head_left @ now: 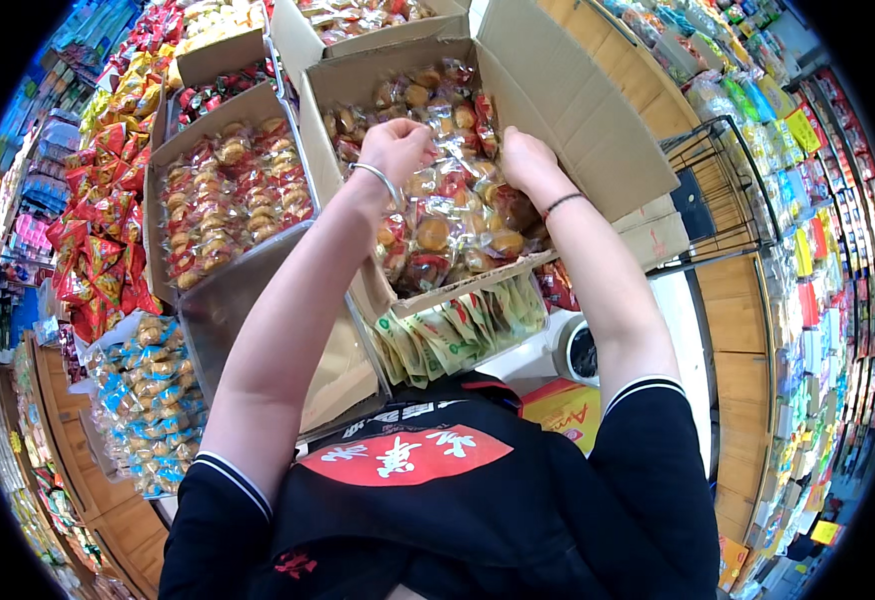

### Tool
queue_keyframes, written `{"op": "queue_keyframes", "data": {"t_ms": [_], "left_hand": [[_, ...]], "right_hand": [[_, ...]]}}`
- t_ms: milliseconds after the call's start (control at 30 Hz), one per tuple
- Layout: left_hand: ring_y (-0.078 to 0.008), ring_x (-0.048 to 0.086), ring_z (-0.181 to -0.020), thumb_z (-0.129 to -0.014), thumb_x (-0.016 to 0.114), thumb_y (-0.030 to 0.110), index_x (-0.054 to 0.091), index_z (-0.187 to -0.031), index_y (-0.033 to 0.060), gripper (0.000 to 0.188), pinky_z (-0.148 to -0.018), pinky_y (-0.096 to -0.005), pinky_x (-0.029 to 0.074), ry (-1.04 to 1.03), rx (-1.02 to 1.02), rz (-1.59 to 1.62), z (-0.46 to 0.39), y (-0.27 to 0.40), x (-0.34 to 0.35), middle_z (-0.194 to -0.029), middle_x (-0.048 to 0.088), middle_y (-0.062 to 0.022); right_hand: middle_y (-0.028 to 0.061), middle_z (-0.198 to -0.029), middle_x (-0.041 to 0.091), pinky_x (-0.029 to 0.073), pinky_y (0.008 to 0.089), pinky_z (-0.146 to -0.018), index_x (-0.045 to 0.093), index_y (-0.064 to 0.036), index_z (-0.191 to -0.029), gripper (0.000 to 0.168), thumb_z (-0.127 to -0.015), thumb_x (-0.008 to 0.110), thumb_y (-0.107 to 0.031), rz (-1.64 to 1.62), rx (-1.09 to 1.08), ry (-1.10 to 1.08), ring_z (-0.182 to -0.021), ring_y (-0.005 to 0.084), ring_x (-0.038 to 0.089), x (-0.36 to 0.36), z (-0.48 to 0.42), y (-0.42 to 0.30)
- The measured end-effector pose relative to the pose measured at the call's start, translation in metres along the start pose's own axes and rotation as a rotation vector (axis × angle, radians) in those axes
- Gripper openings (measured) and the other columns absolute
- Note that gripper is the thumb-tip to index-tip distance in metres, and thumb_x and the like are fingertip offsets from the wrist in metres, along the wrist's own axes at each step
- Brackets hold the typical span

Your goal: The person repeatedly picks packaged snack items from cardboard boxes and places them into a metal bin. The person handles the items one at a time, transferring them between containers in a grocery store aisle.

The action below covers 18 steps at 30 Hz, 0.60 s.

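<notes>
An open cardboard box (389, 67) filled with clear-wrapped round pastries (434, 234) stands before me. My left hand (400, 152), a silver bangle at its wrist, is over the left middle of the box, fingers bent together at the wrappers; whether it grips one cannot be told. Inside the box's right side is my right hand (526, 156), with a dark band at the wrist; its fingertips are by a red-wrapped packet (485, 124), and its grip is partly hidden. Below the box's near edge is a row of green packets (456, 330) in a clear bin.
A second carton of wrapped pastries (231, 195) is at the left, beside red snack bags (104, 247). Blue-and-clear packs (152, 405) lie nearer. A black wire basket (730, 187) is right of the box's raised flap (572, 97). Stocked shelves line both sides of the wooden floor.
</notes>
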<state>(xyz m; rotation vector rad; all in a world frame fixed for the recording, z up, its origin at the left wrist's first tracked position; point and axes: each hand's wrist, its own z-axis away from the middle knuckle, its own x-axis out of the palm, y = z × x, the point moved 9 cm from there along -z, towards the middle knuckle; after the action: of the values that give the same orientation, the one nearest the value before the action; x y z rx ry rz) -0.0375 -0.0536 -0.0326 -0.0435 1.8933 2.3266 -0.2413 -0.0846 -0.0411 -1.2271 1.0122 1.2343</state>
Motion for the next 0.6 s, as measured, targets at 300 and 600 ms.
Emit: {"op": "queue_keyframes", "data": {"t_ms": [300, 600], "left_hand": [[-0.0160, 0.063, -0.091, -0.088, 0.066, 0.035, 0.056, -0.125, 0.0031, 0.049, -0.078, -0.0305, 0.052, 0.064, -0.026, 0.086, -0.002, 0.004, 0.001, -0.109, 0.065, -0.0081], [-0.0133, 0.063, -0.069, -0.090, 0.063, 0.009, 0.059, -0.104, 0.0008, 0.017, -0.061, -0.0264, 0.055, 0.130, 0.019, 0.356, -0.006, 0.004, -0.013, -0.086, 0.065, -0.0084]], "right_hand": [[0.0083, -0.095, 0.064, 0.058, 0.0282, -0.059, 0.048, -0.002, -0.120, 0.033, -0.091, 0.062, -0.006, -1.487, -0.177, -0.158, -0.080, 0.0166, 0.067, -0.028, 0.017, -0.032], [0.0060, -0.107, 0.062, 0.058, 0.0261, -0.066, 0.046, -0.002, -0.129, 0.040, -0.091, 0.060, -0.004, -1.645, -0.208, -0.058, -0.086, 0.0138, 0.065, -0.017, 0.007, -0.034]]}}
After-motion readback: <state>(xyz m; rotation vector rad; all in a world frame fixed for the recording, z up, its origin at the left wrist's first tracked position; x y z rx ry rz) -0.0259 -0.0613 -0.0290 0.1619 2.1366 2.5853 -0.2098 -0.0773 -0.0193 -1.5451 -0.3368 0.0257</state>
